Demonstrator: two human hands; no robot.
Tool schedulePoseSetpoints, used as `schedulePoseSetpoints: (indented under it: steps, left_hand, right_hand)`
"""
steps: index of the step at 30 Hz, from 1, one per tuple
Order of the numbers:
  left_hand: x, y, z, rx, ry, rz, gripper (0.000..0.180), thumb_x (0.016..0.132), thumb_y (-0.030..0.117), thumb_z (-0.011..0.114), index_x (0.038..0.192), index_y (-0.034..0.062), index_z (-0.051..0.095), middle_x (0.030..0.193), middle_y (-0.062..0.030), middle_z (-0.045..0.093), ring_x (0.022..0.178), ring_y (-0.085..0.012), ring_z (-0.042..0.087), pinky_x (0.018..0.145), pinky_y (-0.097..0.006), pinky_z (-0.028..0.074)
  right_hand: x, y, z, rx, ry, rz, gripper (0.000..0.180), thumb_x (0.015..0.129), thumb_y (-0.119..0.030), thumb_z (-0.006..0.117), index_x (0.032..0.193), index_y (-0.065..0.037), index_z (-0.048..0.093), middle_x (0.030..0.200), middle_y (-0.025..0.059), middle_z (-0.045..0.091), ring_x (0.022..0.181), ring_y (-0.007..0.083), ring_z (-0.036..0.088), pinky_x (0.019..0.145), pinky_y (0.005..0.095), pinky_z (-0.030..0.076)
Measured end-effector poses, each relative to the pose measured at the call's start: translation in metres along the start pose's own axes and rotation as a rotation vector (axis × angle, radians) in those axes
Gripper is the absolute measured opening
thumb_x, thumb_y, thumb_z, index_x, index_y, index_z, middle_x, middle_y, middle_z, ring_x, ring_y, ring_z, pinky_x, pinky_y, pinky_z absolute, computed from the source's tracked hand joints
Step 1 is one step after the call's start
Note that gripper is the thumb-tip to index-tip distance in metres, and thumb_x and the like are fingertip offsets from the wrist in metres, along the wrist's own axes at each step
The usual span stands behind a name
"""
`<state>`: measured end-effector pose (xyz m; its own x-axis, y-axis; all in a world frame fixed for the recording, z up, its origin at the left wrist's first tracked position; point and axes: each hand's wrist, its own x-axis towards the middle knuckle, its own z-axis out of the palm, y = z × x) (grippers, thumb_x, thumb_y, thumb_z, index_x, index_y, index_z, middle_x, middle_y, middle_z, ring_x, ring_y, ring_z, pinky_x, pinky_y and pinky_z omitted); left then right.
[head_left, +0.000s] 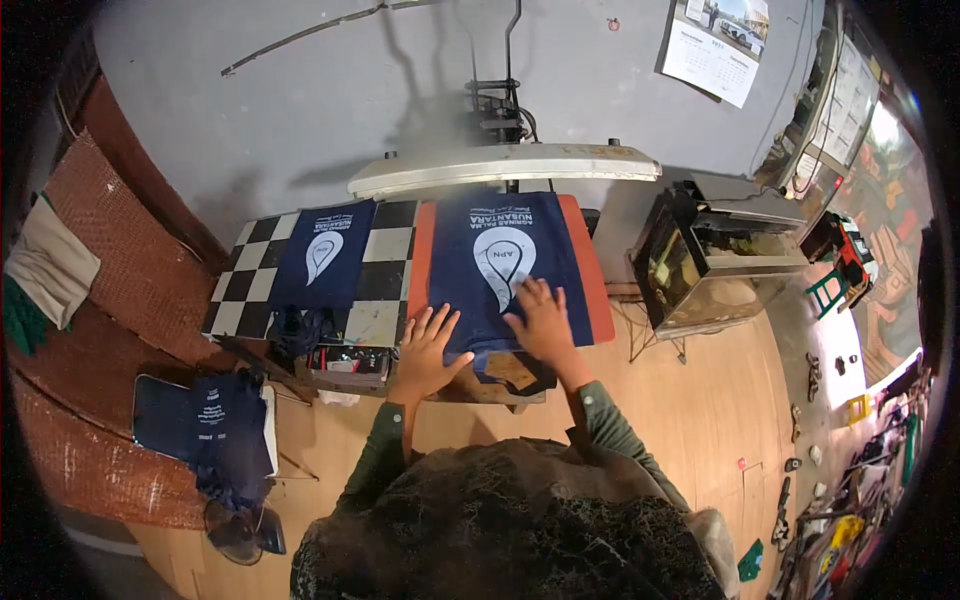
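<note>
A navy fabric bag (460,300) with a white drop-shaped print lies flat on the orange-red pad (596,290) of a press. My left hand (428,352) is open, its fingers spread over the bag's near left edge. Right of the print's narrow end, my right hand (545,322) rests on the fabric with its fingers apart. Behind the bag is the white upper plate (500,168) of the press, raised above the pad. A second printed navy bag (325,258) lies to the left on a black-and-white checkered surface (385,275), its dark straps bunched at the near edge.
More navy bags (225,425) are heaped on a chair at the lower left. A glass tank (715,255) on a stand is to the right of the press. Mixed items (850,530) crowd the floor at the far right. A calendar (715,50) hangs on the grey wall.
</note>
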<state>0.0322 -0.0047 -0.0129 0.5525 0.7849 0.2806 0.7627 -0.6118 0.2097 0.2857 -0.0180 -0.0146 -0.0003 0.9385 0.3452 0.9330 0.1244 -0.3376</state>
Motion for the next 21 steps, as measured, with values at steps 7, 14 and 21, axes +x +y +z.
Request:
schedulePoseSetpoints:
  steps: [7,14,21]
  left_hand:
    - [-0.003,-0.002,0.004,-0.013,0.007,-0.046,0.058,0.100,0.050,0.044,0.149,0.0182,0.043,0.157,-0.0063,0.036,0.146,-0.0314,0.028,0.120,-0.049,0.018]
    - [-0.004,-0.003,0.009,-0.005,0.077,-0.021,0.055,0.100,0.046,0.047,0.147,0.0181,0.045,0.154,-0.0062,0.040,0.143,-0.0318,0.032,0.118,-0.049,0.020]
    - [-0.016,-0.005,0.006,-0.075,0.149,-0.004,0.046,0.103,0.032,0.044,0.145,0.0136,0.047,0.153,-0.0076,0.041,0.143,-0.0337,0.033,0.117,-0.050,0.023]
  right_hand:
    - [-0.032,-0.006,0.024,-0.070,0.010,-0.163,0.061,0.098,-0.053,0.046,0.147,-0.017,0.043,0.153,0.0105,0.040,0.141,0.0350,0.035,0.116,0.0522,0.026]
    - [-0.069,0.036,-0.005,-0.074,0.109,-0.068,0.062,0.096,-0.055,0.048,0.146,-0.018,0.046,0.150,0.0096,0.045,0.138,0.0354,0.040,0.114,0.0476,0.030]
    - [-0.106,0.056,-0.041,-0.151,0.060,-0.019,0.055,0.099,-0.035,0.051,0.149,-0.015,0.040,0.154,0.0070,0.040,0.144,0.0300,0.033,0.117,0.0450,0.026]
